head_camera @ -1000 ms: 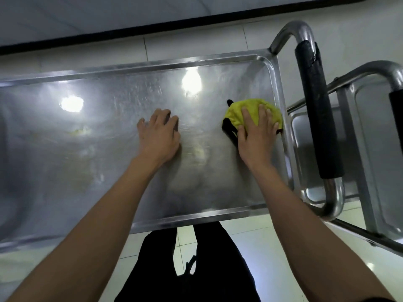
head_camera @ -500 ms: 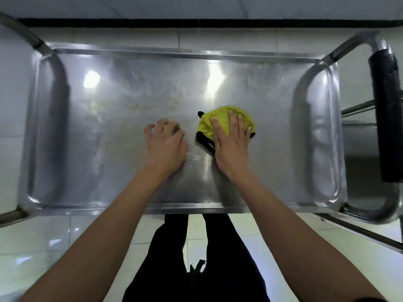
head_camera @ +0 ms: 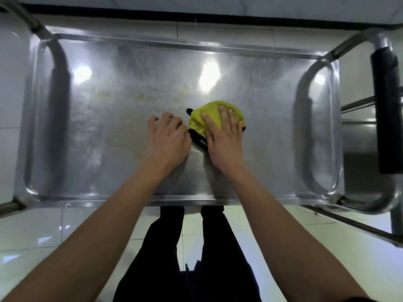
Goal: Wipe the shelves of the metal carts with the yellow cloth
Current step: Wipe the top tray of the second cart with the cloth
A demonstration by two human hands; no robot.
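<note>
The top shelf of a metal cart [head_camera: 109, 149] fills the view, a shiny steel tray with a raised rim and faint yellowish smears left of centre. A bunched yellow cloth [head_camera: 209, 115] with a black edge lies near the middle of the shelf. My right hand [head_camera: 224, 136] presses flat on the cloth with its fingers spread and straight. Just left of the cloth, my left hand [head_camera: 169, 138] rests on the bare steel with its fingers curled under; it holds nothing.
The cart's handle with a black foam grip [head_camera: 387, 110] stands at the right end, a bare steel bar [head_camera: 24, 16] at the left. A second cart's shelf [head_camera: 357, 136] shows beyond the right rim. White tiled floor [head_camera: 32, 227] and my dark trouser legs [head_camera: 192, 247] lie below.
My right hand has slid the cloth from the shelf's right end leftward to the middle, close beside my left hand. The left hand has stayed on the steel.
</note>
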